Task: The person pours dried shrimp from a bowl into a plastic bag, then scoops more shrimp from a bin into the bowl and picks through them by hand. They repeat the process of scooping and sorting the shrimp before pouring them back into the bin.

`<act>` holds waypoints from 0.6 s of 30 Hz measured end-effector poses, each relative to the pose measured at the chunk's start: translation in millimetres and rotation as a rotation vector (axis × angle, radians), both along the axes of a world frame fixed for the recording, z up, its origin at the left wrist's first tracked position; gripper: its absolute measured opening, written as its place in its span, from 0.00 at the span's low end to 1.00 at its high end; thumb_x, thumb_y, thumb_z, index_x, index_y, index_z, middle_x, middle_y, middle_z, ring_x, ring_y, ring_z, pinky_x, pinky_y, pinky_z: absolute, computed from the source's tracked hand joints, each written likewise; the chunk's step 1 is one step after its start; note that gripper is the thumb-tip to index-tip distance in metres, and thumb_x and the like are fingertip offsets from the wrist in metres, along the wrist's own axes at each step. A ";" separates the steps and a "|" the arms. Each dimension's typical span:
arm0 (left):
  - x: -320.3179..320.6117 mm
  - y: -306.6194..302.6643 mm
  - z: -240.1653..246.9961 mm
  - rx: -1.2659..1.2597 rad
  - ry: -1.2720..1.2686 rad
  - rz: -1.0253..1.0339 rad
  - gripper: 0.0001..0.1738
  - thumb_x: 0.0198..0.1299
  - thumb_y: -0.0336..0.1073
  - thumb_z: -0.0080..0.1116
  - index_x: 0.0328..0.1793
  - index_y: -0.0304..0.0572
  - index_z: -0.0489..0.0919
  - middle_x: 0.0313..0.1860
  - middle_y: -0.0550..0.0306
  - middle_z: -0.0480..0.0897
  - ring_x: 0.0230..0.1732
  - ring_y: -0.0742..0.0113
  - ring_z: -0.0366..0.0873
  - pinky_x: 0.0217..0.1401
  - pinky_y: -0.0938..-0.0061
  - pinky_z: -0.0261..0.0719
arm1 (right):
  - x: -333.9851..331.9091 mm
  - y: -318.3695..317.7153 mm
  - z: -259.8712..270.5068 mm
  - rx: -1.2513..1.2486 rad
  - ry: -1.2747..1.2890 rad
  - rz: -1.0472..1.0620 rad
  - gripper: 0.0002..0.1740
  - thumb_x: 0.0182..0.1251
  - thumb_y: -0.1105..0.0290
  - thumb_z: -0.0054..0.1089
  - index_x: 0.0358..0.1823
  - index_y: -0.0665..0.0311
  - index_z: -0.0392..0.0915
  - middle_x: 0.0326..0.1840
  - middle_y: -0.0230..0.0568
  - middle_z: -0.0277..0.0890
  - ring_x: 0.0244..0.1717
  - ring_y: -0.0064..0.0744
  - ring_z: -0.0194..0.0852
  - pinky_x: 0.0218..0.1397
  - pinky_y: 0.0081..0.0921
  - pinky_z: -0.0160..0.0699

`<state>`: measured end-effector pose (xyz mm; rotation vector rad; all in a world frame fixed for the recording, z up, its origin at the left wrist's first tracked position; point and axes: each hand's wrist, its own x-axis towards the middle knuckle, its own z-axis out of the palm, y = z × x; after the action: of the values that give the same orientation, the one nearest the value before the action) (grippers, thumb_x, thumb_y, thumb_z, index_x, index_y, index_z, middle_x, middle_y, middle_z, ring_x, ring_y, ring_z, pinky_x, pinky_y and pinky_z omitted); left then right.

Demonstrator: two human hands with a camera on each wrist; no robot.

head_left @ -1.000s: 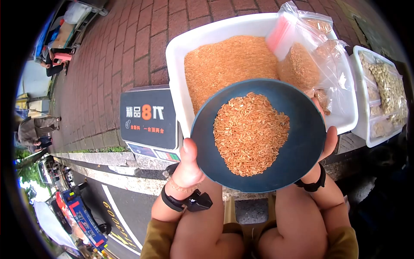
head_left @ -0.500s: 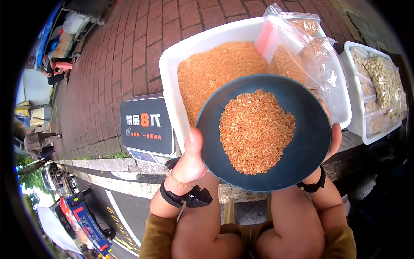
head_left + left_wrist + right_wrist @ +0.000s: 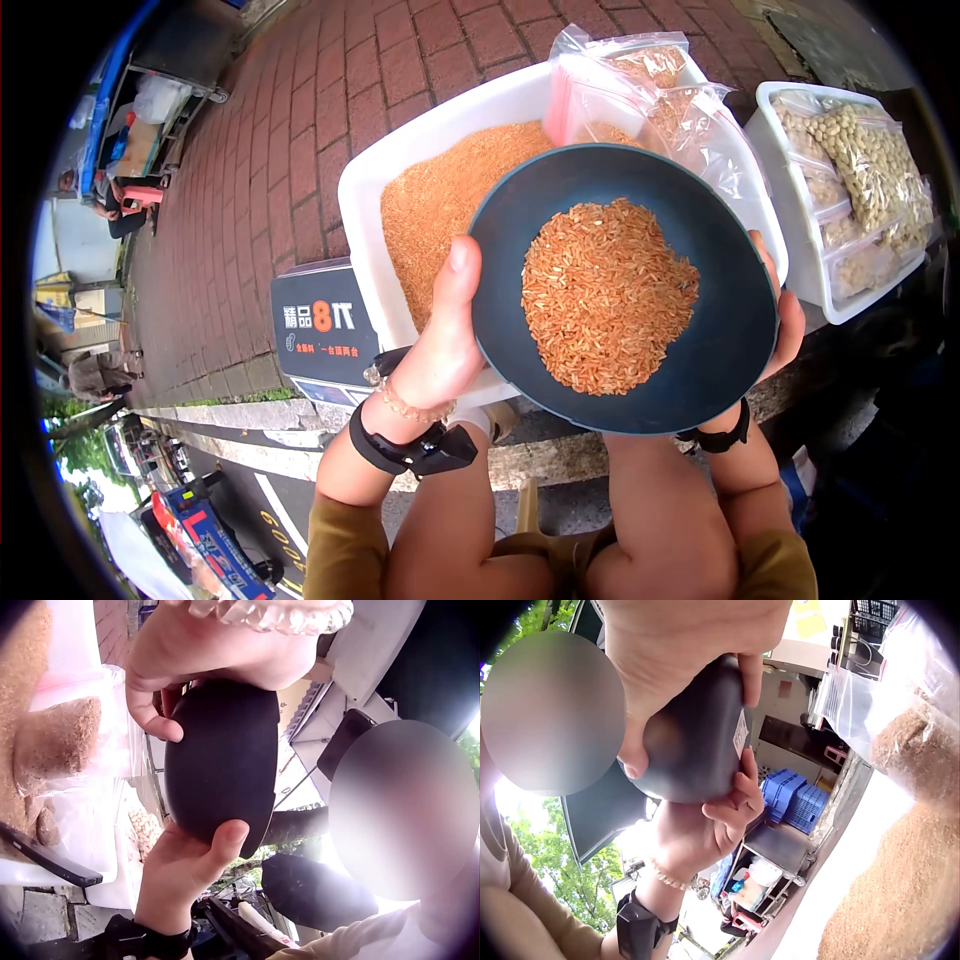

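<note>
Both hands hold a dark blue-grey shallow bowl [image 3: 735, 290] with a heap of reddish-brown rice grains [image 3: 610, 300] in it. My left hand [image 3: 450, 330] grips the left edge, thumb up along the rim. On the opposite side my right hand [image 3: 785, 325] grips the rim, fingers wrapping underneath. In the left wrist view, the bowl's dark outer side [image 3: 221, 757] sits between the two hands. The right wrist view shows a small white label [image 3: 741, 733] on its underside. Behind the bowl, partly hidden by it, is a white tub [image 3: 365, 215] of loose brown rice [image 3: 430, 200].
Zip bags of rice [image 3: 680, 115] lie at the tub's right end. Further right stands a white bin [image 3: 815, 265] with bagged pale nuts [image 3: 865, 170]. A black scale [image 3: 320, 310] with printed lettering is left of the tub. Red brick paving [image 3: 250, 180] and a kerb lie beyond.
The bowl has shifted to the right and slightly up in the head view, still held in both hands. The tub, scale and bin have slid left as the view turned.
</note>
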<state>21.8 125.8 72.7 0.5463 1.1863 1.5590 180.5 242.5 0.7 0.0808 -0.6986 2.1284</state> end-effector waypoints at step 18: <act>22.3 10.1 2.8 -0.046 -0.072 -0.158 0.46 0.47 0.25 0.54 0.70 0.41 0.41 0.67 0.53 0.50 0.69 0.64 0.45 0.69 0.69 0.43 | 10.9 5.5 -0.6 0.747 -0.515 -0.556 0.37 0.62 0.58 0.49 0.66 0.60 0.41 0.64 0.49 0.53 0.59 0.42 0.60 0.63 0.43 0.57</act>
<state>44.2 135.8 75.4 0.5360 1.0946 1.4028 191.4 248.0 0.1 -0.2429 -1.5856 1.2690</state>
